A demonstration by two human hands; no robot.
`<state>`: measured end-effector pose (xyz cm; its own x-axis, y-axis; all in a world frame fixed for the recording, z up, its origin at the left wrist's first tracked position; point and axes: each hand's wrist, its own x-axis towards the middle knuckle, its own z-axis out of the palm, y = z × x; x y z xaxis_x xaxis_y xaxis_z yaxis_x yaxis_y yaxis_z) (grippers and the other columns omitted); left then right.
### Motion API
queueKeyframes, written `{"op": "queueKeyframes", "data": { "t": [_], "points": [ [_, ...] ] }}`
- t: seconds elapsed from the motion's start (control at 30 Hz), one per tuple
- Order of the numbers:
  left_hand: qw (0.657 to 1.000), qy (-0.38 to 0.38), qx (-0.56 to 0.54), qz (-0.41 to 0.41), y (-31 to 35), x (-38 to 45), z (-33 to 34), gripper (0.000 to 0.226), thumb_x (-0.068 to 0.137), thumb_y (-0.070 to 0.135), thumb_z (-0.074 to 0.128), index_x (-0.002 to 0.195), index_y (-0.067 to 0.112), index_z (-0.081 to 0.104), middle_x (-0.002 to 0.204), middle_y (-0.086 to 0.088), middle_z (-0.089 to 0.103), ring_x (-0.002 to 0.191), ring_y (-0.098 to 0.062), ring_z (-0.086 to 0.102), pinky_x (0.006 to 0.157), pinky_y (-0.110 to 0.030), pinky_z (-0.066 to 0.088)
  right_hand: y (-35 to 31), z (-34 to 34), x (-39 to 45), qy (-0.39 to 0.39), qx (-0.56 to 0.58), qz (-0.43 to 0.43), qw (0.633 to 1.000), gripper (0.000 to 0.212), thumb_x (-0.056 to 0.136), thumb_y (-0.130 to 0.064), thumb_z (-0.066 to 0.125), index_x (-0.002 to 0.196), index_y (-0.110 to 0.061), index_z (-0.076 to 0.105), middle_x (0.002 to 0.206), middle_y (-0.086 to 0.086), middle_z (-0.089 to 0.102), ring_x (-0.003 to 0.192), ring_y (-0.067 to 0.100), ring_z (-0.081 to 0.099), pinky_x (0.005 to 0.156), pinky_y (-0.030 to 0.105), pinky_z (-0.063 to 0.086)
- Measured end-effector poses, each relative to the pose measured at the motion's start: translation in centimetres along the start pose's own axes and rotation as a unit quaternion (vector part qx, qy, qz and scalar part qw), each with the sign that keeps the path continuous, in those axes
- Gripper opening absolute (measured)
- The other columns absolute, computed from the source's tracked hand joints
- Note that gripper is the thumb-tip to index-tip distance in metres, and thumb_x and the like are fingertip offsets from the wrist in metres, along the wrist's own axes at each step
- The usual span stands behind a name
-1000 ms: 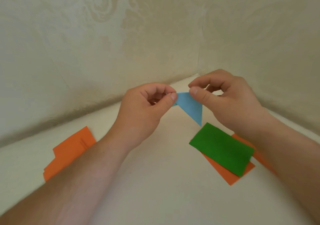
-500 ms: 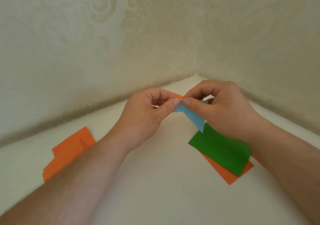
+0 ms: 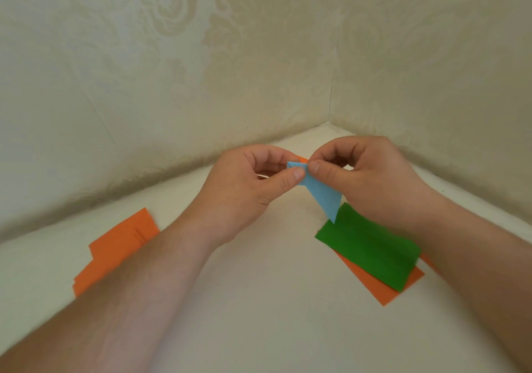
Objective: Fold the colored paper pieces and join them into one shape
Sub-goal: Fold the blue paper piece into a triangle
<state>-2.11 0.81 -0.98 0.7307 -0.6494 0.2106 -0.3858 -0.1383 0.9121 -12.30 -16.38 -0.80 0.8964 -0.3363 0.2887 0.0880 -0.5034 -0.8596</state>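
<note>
A folded blue paper piece (image 3: pixel 324 197) hangs in the air between both hands, its long point aimed down toward the green sheet. My left hand (image 3: pixel 247 182) pinches its upper left corner between thumb and curled fingers. My right hand (image 3: pixel 371 177) pinches the same top edge from the right, thumb tip close to the left thumb. A sliver of orange paper (image 3: pixel 302 159) shows just behind the blue top edge. A green paper rectangle (image 3: pixel 371 249) lies on the table under my right wrist, on top of an orange sheet (image 3: pixel 383 289).
Several orange paper pieces (image 3: pixel 115 249) lie stacked on the white table (image 3: pixel 273 300) at the left, beside my left forearm. Patterned cream walls (image 3: pixel 201 70) meet in a corner just behind the hands and close off the far side.
Both hands have come lower and closer together. The right thumb slid toward the left thumb along the blue piece's top edge, and the blue point now hangs over the green sheet.
</note>
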Motion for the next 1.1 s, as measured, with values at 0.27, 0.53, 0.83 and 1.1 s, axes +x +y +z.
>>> {"op": "queueKeyframes", "data": {
  "t": [0.27, 0.53, 0.83, 1.1],
  "points": [
    [0.998, 0.026, -0.063, -0.017, 0.2, -0.2, 0.7, 0.009, 0.093, 0.014, 0.072, 0.091, 0.019, 0.078, 0.077, 0.013, 0.076, 0.069, 0.005, 0.064, 0.068, -0.01, 0.047, 0.0, -0.1, 0.0, -0.017, 0.012, 0.02, 1.0, 0.02, 0.099, -0.025, 0.064, 0.082, -0.022, 0.073, 0.082, 0.016, 0.067, 0.063, 0.012, 0.052, 0.057, 0.027, 0.043],
    [0.994, 0.025, -0.1, -0.036, 0.2, -0.1, 0.5, 0.017, 0.093, 0.015, 0.071, 0.083, 0.023, 0.082, 0.093, -0.001, 0.079, 0.083, -0.01, 0.064, 0.087, -0.036, 0.052, 0.0, -0.2, 0.1, 0.003, 0.034, 0.015, 0.999, 0.019, 0.096, -0.023, 0.07, 0.078, -0.027, 0.076, 0.077, -0.004, 0.073, 0.068, 0.007, 0.06, 0.062, 0.024, 0.048],
    [0.998, 0.012, -0.056, -0.007, 0.2, -0.2, 1.1, 0.016, 0.094, 0.016, 0.071, 0.084, 0.028, 0.076, 0.077, 0.013, 0.073, 0.073, -0.003, 0.062, 0.07, -0.021, 0.049, -0.5, 0.3, -0.2, -0.011, 0.027, 0.013, 0.999, 0.02, 0.094, -0.023, 0.07, 0.075, -0.024, 0.074, 0.07, 0.006, 0.067, 0.06, 0.006, 0.052, 0.053, 0.018, 0.041],
    [0.998, 0.041, -0.008, 0.035, -0.3, 0.2, 0.6, 0.016, 0.097, 0.021, 0.068, 0.084, 0.027, 0.075, 0.078, 0.015, 0.071, 0.074, -0.004, 0.059, 0.073, -0.023, 0.047, 0.0, 0.1, 0.2, 0.001, 0.056, 0.02, 0.998, 0.016, 0.092, -0.022, 0.075, 0.076, -0.025, 0.078, 0.072, -0.003, 0.072, 0.063, 0.008, 0.058, 0.059, 0.022, 0.047]
  ]
}}
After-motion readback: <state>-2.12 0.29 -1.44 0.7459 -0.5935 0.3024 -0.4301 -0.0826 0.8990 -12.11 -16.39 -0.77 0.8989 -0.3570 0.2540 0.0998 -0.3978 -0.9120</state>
